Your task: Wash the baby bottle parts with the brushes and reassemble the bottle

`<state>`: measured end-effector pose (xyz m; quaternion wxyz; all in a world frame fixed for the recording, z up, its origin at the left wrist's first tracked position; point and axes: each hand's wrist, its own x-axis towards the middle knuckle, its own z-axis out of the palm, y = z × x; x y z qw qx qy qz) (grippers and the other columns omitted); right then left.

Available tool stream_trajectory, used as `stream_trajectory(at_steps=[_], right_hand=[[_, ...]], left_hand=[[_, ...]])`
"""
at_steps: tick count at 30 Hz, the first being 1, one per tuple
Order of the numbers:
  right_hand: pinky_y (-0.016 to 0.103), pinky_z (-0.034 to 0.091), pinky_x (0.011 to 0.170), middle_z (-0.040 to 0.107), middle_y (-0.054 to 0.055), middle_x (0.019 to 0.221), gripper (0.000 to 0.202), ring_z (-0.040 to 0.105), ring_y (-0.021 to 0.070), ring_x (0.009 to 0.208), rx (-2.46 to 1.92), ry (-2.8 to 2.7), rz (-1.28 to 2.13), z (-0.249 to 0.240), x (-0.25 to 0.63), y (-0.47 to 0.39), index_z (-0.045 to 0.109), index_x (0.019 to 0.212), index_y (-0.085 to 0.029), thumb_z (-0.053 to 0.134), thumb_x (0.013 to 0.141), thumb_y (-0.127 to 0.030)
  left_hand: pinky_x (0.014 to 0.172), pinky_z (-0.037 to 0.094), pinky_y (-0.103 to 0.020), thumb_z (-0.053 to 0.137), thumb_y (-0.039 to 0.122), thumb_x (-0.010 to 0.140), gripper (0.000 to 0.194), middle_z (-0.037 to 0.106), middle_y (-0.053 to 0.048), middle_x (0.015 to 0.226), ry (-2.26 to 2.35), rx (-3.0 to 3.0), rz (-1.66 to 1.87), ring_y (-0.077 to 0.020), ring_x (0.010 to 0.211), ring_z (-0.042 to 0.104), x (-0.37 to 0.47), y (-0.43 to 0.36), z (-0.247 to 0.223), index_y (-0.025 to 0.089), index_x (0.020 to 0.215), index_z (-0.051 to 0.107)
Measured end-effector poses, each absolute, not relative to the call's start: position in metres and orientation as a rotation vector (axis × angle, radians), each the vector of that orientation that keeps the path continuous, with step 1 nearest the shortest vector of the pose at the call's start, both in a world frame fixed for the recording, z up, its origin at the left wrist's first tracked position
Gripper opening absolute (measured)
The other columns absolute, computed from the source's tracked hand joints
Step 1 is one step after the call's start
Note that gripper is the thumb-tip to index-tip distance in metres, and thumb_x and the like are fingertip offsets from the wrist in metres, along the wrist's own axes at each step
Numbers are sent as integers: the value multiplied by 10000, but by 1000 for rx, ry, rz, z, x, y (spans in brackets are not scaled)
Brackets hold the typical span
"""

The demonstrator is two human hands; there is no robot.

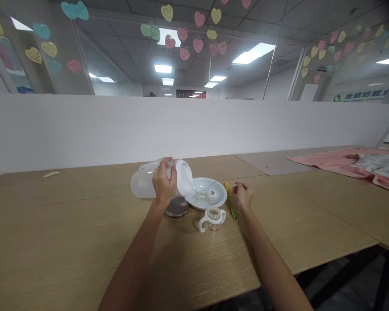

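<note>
A translucent plastic pitcher (145, 179) is held on its side by the L hand (164, 181), fingers wrapped round the body nr its white top end; that end is pointed R, at the L rim of a white bowl (222, 201). A clear container (200, 197), a small white ring-shaped part (212, 197) & a thin rod (210, 185) are held in the bowl. A round grey disc (177, 208) is partly covered from view by pitcher & L hand. The R hand (243, 195) is placed just beside a yellow-headed, green-handled brush (234, 212), fingers loosely curled; whether it's touched or anything's held can't be told. A two-handled baby bottle (213, 220), w/ red print, is stood upright on the worktop (84, 242), in front of the bowl. A pink cloth (337, 160) is spread far R.
</note>
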<state>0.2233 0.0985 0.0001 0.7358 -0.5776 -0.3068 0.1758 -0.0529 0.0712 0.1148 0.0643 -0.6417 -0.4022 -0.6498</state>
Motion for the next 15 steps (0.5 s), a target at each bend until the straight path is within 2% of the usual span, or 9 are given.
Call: stream_trajectory(at_steps=[5, 10, 13, 15], right_hand=[[304, 473, 693, 622, 44, 712, 368, 587, 174, 693, -1131, -1019, 164, 1, 200, 58, 628, 856, -168, 429, 828, -476], [363, 469, 766, 643, 86, 889, 283, 603, 225, 844, -903, -1504, -81, -13, 174, 18, 607, 967, -195, 418, 864, -379], [396, 465, 799, 638, 108, 961, 288, 595, 242, 907, -860, -1631, -139, -13, 162, 11, 582, 1045, -195, 423, 862, -350], [398, 464, 793, 642, 110, 962, 300, 592, 242, 906, -860, -1699, -161, -11, 158, 12, 579, 1061, -189, 426, 860, -350]], left_hand=[[857, 477, -317, 514, 314, 840, 276, 694, -62, 948, -1163, -1912, -2392, -190, 935, 651, -57, 64, 131, 195, 1087, 542], [736, 510, -293, 610, 290, 716, 347, 665, -24, 833, -1300, -1534, -3038, -175, 802, 654, -68, 58, 157, 195, 1039, 529], [689, 514, -277, 616, 276, 683, 381, 657, -27, 831, -1340, -1531, -3196, -162, 762, 648, -71, 47, 167, 188, 1042, 526], [669, 514, -271, 626, 284, 680, 383, 667, -32, 832, -1329, -1688, -3155, -161, 745, 652, -67, 37, 171, 186, 1038, 533]])
